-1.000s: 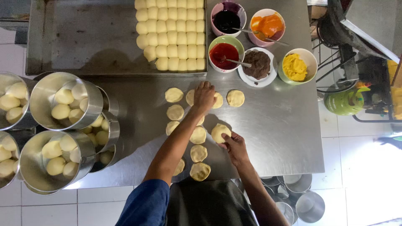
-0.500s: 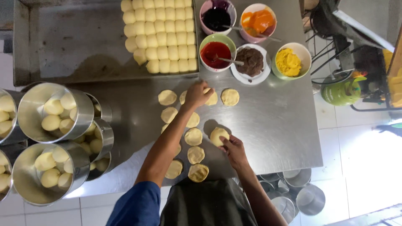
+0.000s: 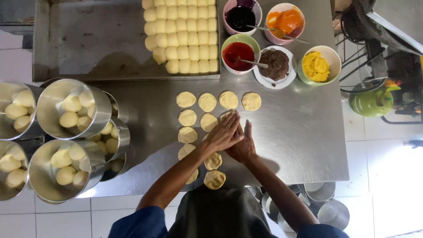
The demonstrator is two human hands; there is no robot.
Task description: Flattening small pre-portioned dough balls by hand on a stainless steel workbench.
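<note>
both hands meet over the steel table (image 3: 299,132): the left hand (image 3: 224,134) lies flat on the right hand (image 3: 243,145), pressing down; what is under them i cannot tell. around them lie flattened dough discs (image 3: 207,102), pale, soft and round. it seems the flattening step; next needs lifting the palms gently. smooth dough balls (image 3: 185,39) fill the tray, glossy filling bowls (image 3: 238,53) beside.
</note>
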